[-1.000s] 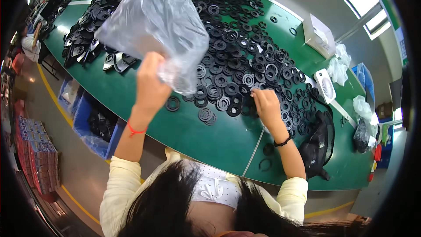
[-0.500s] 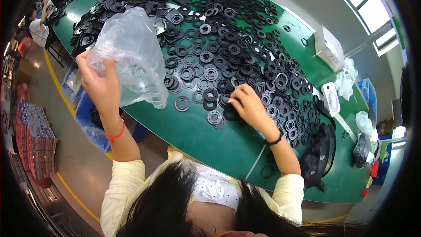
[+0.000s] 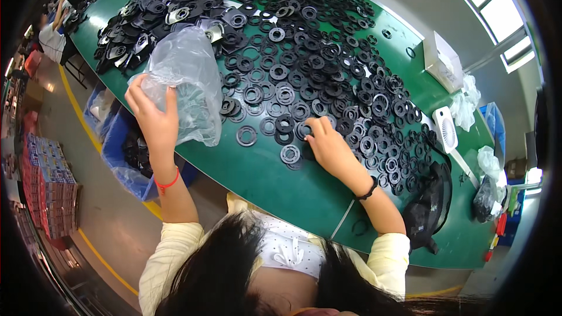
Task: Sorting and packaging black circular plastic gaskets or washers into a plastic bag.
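Observation:
A clear plastic bag [image 3: 190, 64] stands puffed up on the near left of the green table. My left hand [image 3: 153, 114] holds the bag by its near-left side, with the film between thumb and curled fingers. Flat black rings [image 3: 285, 95] lie in a wide, overlapping spread across the middle of the table. At the near edge of that spread my right hand [image 3: 331, 146] has its thumb and fingertips closed on a black ring [image 3: 303, 131]. Two stacked rings [image 3: 290, 154] and a single ring [image 3: 246, 136] lie between my hands.
Black plates with ring-shaped centres [image 3: 152, 20] are heaped at the far left. On the right are a white box [image 3: 442, 61], a white handheld fan [image 3: 446, 129] and a black bag [image 3: 430, 205]. A blue-lined bin [image 3: 126, 169] stands below the table's left edge.
My left hand has moved right and slightly down, and the bag has shifted and sunk with it. My right hand has barely moved at the rings.

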`<action>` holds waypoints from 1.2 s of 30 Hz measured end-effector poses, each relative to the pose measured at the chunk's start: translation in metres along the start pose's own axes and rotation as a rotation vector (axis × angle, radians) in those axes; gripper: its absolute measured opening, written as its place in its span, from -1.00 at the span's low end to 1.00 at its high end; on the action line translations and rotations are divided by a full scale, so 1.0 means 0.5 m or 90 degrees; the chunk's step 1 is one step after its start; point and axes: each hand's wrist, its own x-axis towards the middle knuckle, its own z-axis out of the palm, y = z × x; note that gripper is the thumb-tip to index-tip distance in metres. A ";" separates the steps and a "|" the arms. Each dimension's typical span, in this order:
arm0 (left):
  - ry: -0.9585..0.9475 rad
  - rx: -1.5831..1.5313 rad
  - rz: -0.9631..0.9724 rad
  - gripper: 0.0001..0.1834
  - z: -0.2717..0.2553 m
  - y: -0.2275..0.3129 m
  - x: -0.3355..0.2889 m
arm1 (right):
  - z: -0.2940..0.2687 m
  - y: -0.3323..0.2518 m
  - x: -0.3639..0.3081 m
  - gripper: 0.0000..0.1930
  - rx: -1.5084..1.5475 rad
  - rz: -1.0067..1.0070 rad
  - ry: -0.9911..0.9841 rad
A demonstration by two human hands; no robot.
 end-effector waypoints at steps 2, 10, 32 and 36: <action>0.068 0.024 0.021 -0.44 -0.010 -0.011 0.006 | 0.013 -0.018 -0.002 -0.77 -0.166 -0.036 -0.063; 0.346 0.140 0.069 -0.20 -0.126 -0.020 0.026 | 0.054 -0.003 0.007 -0.56 -0.362 0.080 -0.053; -0.309 0.141 0.162 -0.53 0.111 -0.035 -0.110 | -0.043 0.001 0.143 -0.84 0.138 0.130 -0.050; -0.268 0.167 0.118 -0.56 0.118 -0.038 -0.102 | 0.058 -0.033 0.187 -0.81 0.092 0.028 -0.015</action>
